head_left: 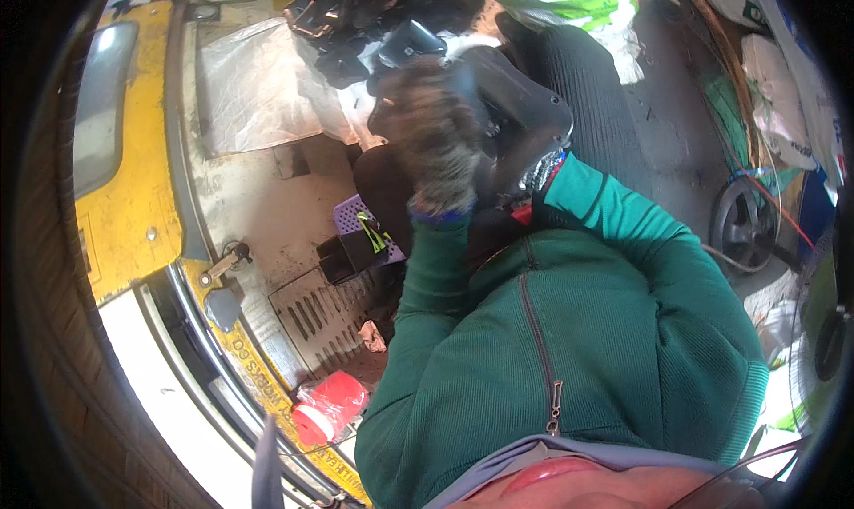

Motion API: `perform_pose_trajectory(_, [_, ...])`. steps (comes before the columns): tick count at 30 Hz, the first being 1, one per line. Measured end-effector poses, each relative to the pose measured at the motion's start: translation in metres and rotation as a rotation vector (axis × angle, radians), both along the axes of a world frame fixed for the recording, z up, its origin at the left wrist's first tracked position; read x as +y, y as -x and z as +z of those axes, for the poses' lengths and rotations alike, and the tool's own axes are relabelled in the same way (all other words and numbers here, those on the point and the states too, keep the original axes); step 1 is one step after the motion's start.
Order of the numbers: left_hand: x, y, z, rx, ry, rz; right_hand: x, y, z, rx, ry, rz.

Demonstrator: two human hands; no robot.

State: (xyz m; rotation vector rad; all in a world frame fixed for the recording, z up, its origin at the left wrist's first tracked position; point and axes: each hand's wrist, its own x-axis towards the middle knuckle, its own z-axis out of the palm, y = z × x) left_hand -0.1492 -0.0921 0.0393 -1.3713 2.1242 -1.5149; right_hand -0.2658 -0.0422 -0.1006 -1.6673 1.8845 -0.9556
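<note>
My left hand (433,131), in a grey-brown work glove, is smeared by motion over the left side of a black moulded plastic part (525,96); its fingers cannot be made out. The part lies tilted above my lap, beside my dark-trousered leg. My right hand (539,169), gloved too, reaches in from the right at the part's lower edge and grips it, its fingers mostly hidden. Just beyond the left hand sits a glossy black plastic piece (412,44), among a heap of dark plastic parts (325,7).
A yellow machine panel (133,144) runs down the left. Near my left arm are a purple perforated basket (391,224), a black box (347,258) and a red plastic-wrapped item (331,407). White sheeting (258,87) lies at far left; a black wheel (740,220) stands at right.
</note>
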Motion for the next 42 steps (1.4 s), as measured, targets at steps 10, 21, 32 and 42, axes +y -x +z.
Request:
perform_pose_trajectory(10, [-0.010, 0.011, 0.095, 2.462, -1.290, -0.867, 0.003, 0.012, -0.011, 0.043, -0.038, -0.018])
perform_pose_trajectory(21, [-0.031, 0.017, 0.062, 1.340, -0.856, -0.641, -0.003, 0.024, -0.012, 0.097, -0.045, -0.023])
perform_pose_trajectory(32, [-0.037, 0.001, 0.082, 1.921, -1.321, -0.861, -0.002, 0.022, -0.017, 0.092, -0.065, -0.003])
perform_pose_trajectory(42, [-0.032, 0.031, 0.007, 1.321, -0.832, -0.961, 0.000, 0.017, -0.011, 0.081, -0.066, 0.014])
